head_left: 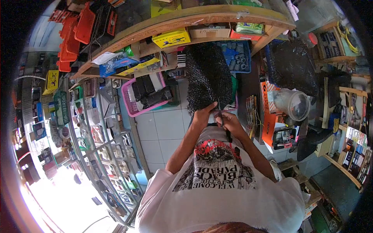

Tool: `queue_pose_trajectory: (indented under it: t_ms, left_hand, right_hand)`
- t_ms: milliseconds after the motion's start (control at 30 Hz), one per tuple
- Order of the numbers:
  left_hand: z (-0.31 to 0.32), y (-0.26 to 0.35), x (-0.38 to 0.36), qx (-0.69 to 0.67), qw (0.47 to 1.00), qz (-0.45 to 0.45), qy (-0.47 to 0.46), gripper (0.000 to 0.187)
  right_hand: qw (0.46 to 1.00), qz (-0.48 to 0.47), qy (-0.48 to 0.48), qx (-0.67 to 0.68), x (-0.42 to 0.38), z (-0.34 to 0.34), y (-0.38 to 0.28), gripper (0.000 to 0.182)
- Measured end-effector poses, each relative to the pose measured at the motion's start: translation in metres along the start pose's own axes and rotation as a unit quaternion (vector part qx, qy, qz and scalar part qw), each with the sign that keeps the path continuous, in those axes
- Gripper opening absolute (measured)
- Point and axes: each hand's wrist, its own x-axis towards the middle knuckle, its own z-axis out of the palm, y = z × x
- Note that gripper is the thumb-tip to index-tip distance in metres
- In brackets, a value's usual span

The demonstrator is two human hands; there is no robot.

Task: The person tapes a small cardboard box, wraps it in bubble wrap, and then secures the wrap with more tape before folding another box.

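A large black bubble-wrap sheet (208, 75) hangs or lies in front of me, its near edge at my hands. My left hand (203, 116) is closed on the near left corner of the wrap. Close beside it on the right, my right hand (230, 122) is closed around a thin dark tool (219, 106), perhaps scissors or a blade, which points up at the wrap's edge. The tool's exact shape is too small to make out.
A pink basket (127, 101) with black packages stands on the tiled floor at the left. Behind the wrap is a blue crate (247, 58) of grey fittings. A clear plastic jar (298, 105) and an orange box (269, 130) are at the right. A wooden shelf edge (175, 18) crosses above.
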Motion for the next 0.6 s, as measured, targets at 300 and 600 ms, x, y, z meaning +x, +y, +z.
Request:
queue_pose_trajectory:
  t_ms: [300, 600]
  left_hand:
    - [-0.013, -0.004, -0.001, 0.150, 0.989, -0.004, -0.013, 0.011]
    - [-0.031, -0.011, 0.010, 0.063, 0.994, -0.029, -0.078, 0.013]
  right_hand:
    - [1.000, -0.014, 0.007, -0.022, 0.008, 0.002, -0.002, 0.028]
    - [0.999, 0.021, 0.017, -0.042, 0.014, -0.008, -0.007, 0.023]
